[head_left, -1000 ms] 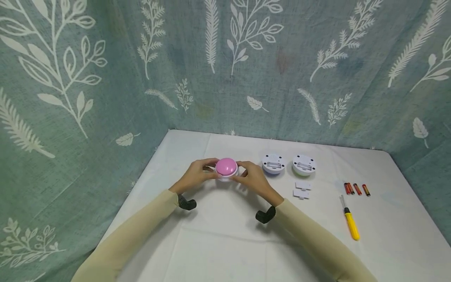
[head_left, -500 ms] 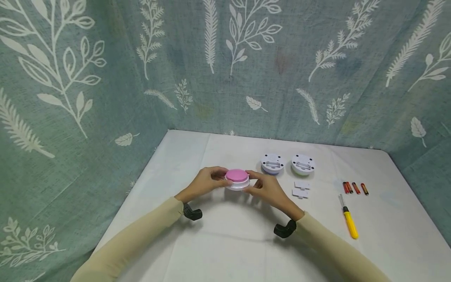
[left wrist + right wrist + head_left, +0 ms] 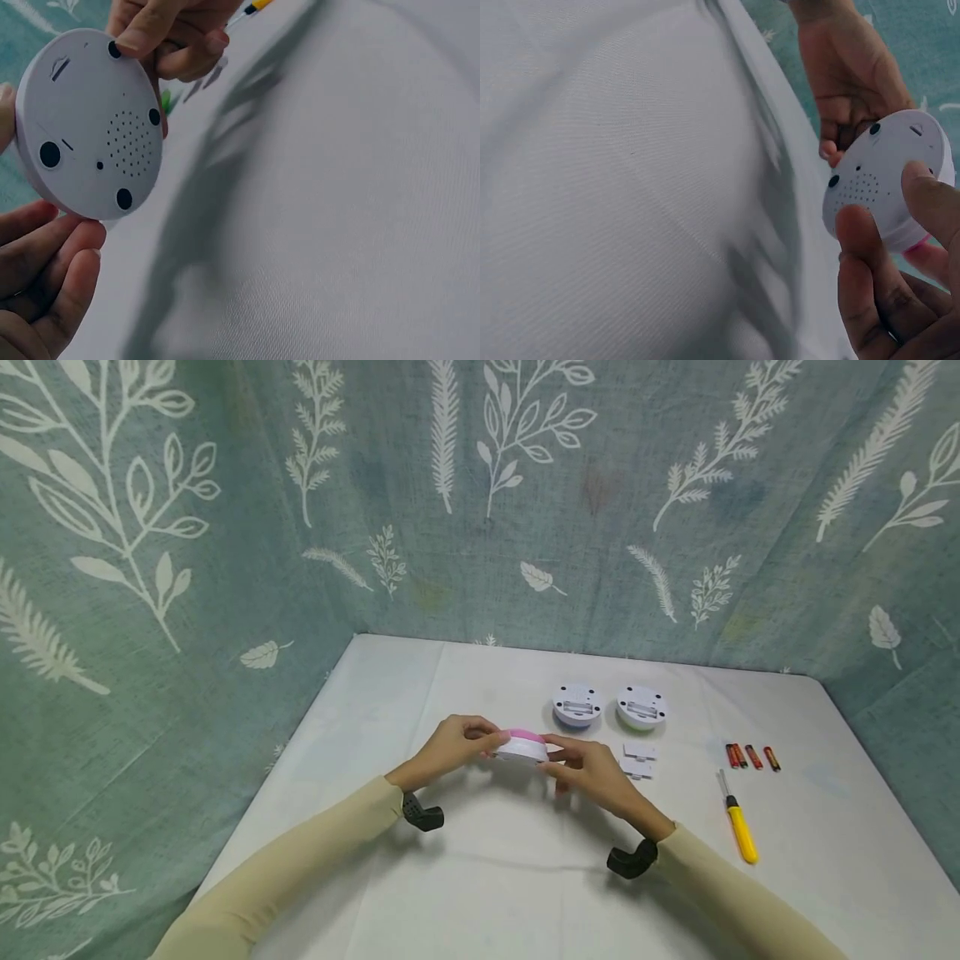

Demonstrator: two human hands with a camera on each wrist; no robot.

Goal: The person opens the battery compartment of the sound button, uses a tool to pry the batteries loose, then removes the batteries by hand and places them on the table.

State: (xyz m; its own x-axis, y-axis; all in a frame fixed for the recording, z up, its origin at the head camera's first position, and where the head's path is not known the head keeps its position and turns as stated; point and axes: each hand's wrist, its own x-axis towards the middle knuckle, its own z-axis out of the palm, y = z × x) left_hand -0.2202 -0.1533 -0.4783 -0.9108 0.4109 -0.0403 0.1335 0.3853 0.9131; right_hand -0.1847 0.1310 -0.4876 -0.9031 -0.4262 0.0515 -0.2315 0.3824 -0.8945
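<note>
Both hands hold a round push button with a pink domed top and white base, raised above the table and tilted. My left hand pinches its left edge, thumb on the near side. At the right edge, my right hand grips it between thumb and fingers. In the left wrist view the button's white underside shows black round feet, a patch of small holes and a flush surface. The right wrist view has the right thumb pressing on that underside.
Two similar buttons lie upside down behind, one with a blue top, one green, their battery bays uncovered. Two white battery covers lie before them. Several small red batteries and a yellow-handled screwdriver are at the right.
Both hands have brought the push button to the right and nearer. Its pink top has tipped away, and its white side now faces the head camera.
</note>
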